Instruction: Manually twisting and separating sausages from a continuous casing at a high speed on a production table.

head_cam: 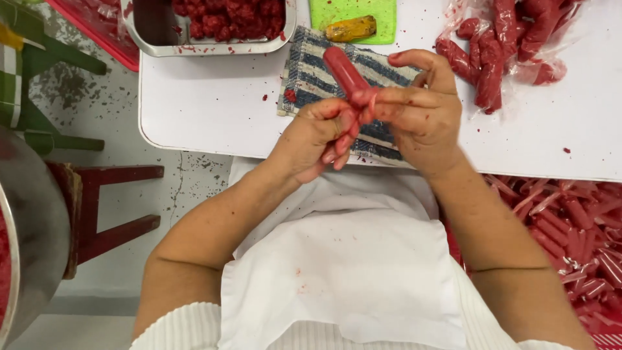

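Hands meet over the near edge of the white worktop (214,104), and between them we see a red filled tube (345,71), sausage-shaped and slanting up and away from the body. The left hand (317,139) has its grip closed on the tube's lower end, fingers curled tight around the twisted tail. The right hand (421,110) pinches the same end from the other side, thumb and fingertips pressed to it, its forefinger arched above. Both hands are stained red.

Under the tube lies a blue striped cloth (311,71), folded on the worktop. Beyond it we see a green cutting board (353,13) with a yellow-handled tool (350,28) lying across it. To the left of that stands a metal tray (155,26) holding red mince. At the far right a clear plastic bag (512,45) holds more finished red tubes.

Below the worktop edge on the right, a red crate of tubes (576,240) sits beside the person's right arm. A white apron (343,272) covers the lap. On the left we see a dark red stool (103,207) and the rim of a large metal bowl (32,220).
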